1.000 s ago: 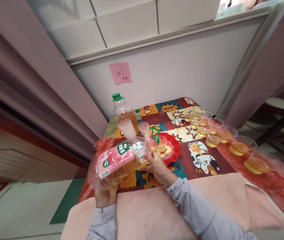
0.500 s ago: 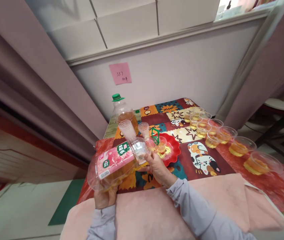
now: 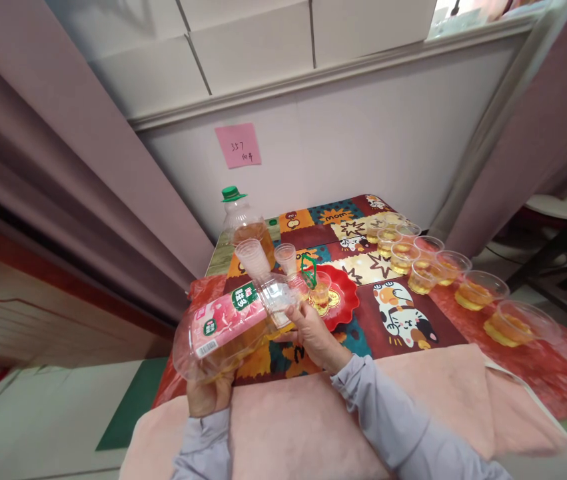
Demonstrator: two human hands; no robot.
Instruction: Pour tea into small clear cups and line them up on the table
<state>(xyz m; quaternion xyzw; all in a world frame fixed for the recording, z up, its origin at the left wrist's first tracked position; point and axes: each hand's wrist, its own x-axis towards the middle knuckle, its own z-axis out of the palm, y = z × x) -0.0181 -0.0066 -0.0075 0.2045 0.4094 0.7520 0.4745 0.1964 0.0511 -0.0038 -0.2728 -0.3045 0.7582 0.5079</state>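
Note:
A large clear juice bottle [image 3: 230, 317] with a pink and green label lies tilted across my two hands, its neck end toward the right. My left hand [image 3: 210, 393] supports its base from below. My right hand [image 3: 312, 333] grips it near the neck, fingers wrapped round it. Just past the neck, a clear plastic cup [image 3: 320, 291] with some yellow liquid sits in a red scalloped tray [image 3: 346, 300]. A green strap-like piece [image 3: 309, 270] shows beside the cup. The bottle's mouth is hard to make out.
A second bottle [image 3: 248, 227] with a green cap stands at the back left. Stacked clear cups [image 3: 252, 259] and a smaller cup stack [image 3: 285, 257] are before it. Several cups of yellow liquid [image 3: 474, 291] line the right side. A pink cloth [image 3: 303, 427] covers the near edge.
The bottle and both hands hold nearly the same pose. The whole view has shifted very slightly.

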